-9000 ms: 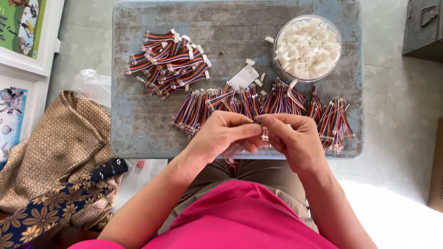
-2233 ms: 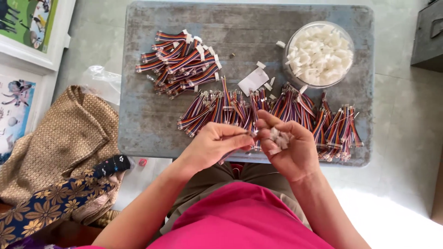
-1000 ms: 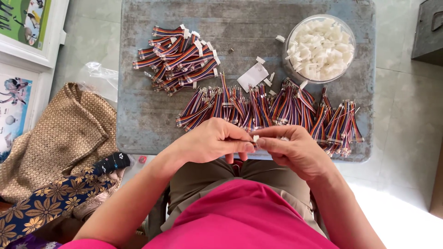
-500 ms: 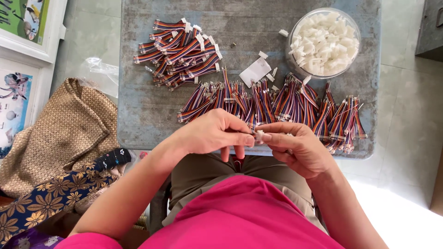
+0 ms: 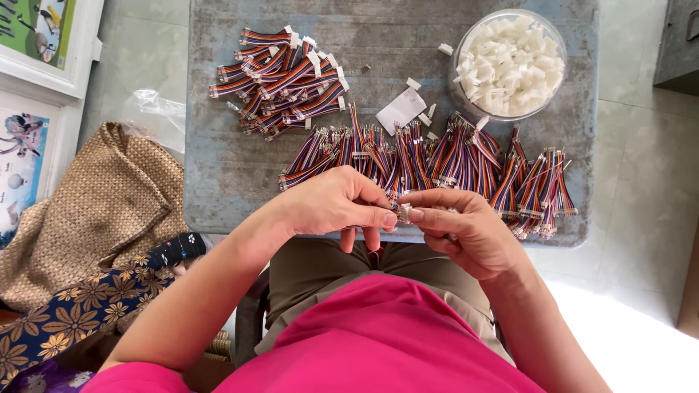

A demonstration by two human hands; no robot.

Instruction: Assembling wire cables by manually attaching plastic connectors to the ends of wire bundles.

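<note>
A small white rectangular paper label (image 5: 401,110) lies on the grey board beside the clear round tub. Two white-framed colourful picture posters (image 5: 44,36) lean at the left edge.

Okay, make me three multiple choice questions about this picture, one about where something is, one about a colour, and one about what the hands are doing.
1. Where does the round clear bowl of white plastic connectors stand on the grey worn tabletop?
A. far right corner
B. near left corner
C. on the person's lap

2. What colour is the person's top?
A. green
B. pink
C. white

3. How are the left hand and right hand placed?
A. flat on the tabletop, apart
B. both inside the bowl
C. fingertips meeting on a small white connector piece

Answers:
1. A, the bowl sits at the tabletop's upper right, beyond the row of multicoloured wire bundles.
2. B, the top is bright pink.
3. C, both hands pinch the small piece between them at the near edge.
</note>
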